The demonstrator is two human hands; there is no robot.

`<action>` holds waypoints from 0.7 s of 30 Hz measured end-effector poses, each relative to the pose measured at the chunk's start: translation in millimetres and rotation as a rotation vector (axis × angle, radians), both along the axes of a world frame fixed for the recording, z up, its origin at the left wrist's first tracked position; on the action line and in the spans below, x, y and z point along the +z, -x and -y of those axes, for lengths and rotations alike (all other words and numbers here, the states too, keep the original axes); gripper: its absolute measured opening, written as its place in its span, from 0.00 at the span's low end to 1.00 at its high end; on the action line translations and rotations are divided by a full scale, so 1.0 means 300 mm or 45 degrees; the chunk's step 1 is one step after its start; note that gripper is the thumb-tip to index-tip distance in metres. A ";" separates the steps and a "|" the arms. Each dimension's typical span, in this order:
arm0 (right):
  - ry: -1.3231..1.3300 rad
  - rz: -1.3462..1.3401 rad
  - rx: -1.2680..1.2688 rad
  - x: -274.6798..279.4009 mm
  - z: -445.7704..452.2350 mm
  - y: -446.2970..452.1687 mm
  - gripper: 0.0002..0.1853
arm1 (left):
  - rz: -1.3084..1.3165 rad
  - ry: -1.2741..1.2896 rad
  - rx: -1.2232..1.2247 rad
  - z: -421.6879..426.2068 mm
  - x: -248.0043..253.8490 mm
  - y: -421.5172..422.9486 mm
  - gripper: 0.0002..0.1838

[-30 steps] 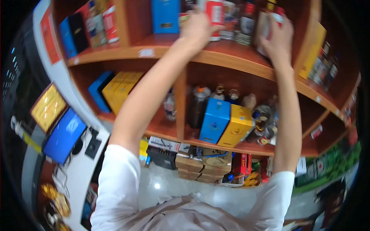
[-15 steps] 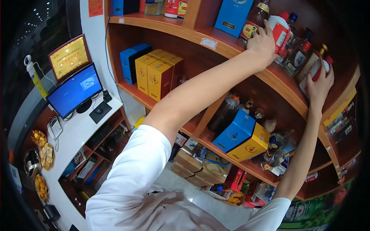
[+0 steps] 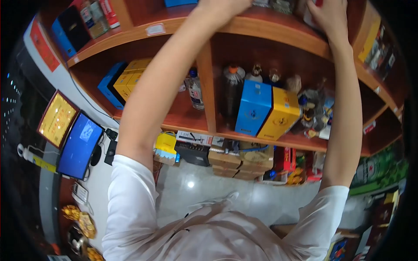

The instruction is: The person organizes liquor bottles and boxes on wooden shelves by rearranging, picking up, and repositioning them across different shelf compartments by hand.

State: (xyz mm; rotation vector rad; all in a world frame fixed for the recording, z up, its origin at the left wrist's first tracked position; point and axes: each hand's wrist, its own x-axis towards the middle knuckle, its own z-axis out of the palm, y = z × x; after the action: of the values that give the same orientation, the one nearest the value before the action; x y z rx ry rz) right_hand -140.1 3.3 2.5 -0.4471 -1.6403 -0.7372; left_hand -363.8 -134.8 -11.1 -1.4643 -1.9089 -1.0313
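Note:
My left hand (image 3: 224, 8) reaches over the edge of the upper wooden shelf (image 3: 261, 32) at the top of the view. Its fingers are cut off by the frame, so what it touches is hidden. Further right, my right hand (image 3: 331, 15) is wrapped round a white bottle (image 3: 310, 18) on that same shelf, with its upper part out of view. Between the hands only the bases of glass bottles (image 3: 282, 6) show.
Below, the lower shelf holds a blue box (image 3: 253, 106), a yellow box (image 3: 281, 114), a dark bottle (image 3: 233, 89) and a clear bottle (image 3: 194, 91). Cardboard boxes (image 3: 252, 158) lie under it. A monitor (image 3: 80, 145) stands at the left.
The view has swung back from its tilt and now sits lower, so the upper shelf and my hands are at the top edge. My left hand's fingers have left the view.

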 end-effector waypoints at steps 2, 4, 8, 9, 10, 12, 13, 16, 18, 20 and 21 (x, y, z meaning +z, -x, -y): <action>0.006 -0.044 0.023 -0.007 0.020 0.009 0.31 | -0.067 -0.091 -0.010 -0.033 -0.004 0.028 0.61; -0.025 -0.027 0.040 -0.005 -0.005 0.004 0.31 | -0.082 -0.086 -0.050 -0.037 -0.001 0.042 0.59; -0.065 -0.056 0.069 -0.001 -0.018 0.011 0.28 | -0.152 -0.135 -0.028 -0.051 -0.014 0.051 0.52; -0.106 -0.078 0.084 0.005 -0.026 0.017 0.27 | -0.166 -0.167 -0.034 -0.054 -0.020 0.056 0.50; -0.089 -0.074 0.096 0.001 -0.017 0.010 0.27 | -0.184 -0.165 -0.080 -0.049 0.000 0.042 0.50; -0.089 -0.084 0.092 0.002 -0.017 0.012 0.28 | -0.190 -0.142 -0.147 -0.025 -0.011 0.037 0.49; -0.091 -0.082 0.111 0.001 -0.016 0.007 0.28 | -0.184 -0.175 -0.205 -0.030 -0.015 0.042 0.49; -0.052 -0.078 0.113 0.002 -0.015 0.005 0.28 | -0.268 -0.131 -0.067 -0.044 -0.014 0.050 0.49; -0.083 -0.080 0.060 0.002 -0.016 0.006 0.27 | -0.240 -0.185 -0.033 -0.055 -0.013 0.058 0.47; -0.107 -0.101 0.129 0.001 -0.031 0.013 0.26 | -0.069 -0.171 -0.077 -0.048 -0.014 0.047 0.45; -0.103 -0.088 0.103 0.009 -0.030 0.007 0.27 | -0.170 -0.174 -0.044 -0.063 -0.003 0.053 0.53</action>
State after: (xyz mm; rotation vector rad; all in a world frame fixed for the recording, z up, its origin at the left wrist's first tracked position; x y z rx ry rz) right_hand -142.2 12.2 5.1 -0.3428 -1.5490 -0.7168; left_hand -379.7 -115.9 -12.2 -1.4550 -1.6916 -1.0314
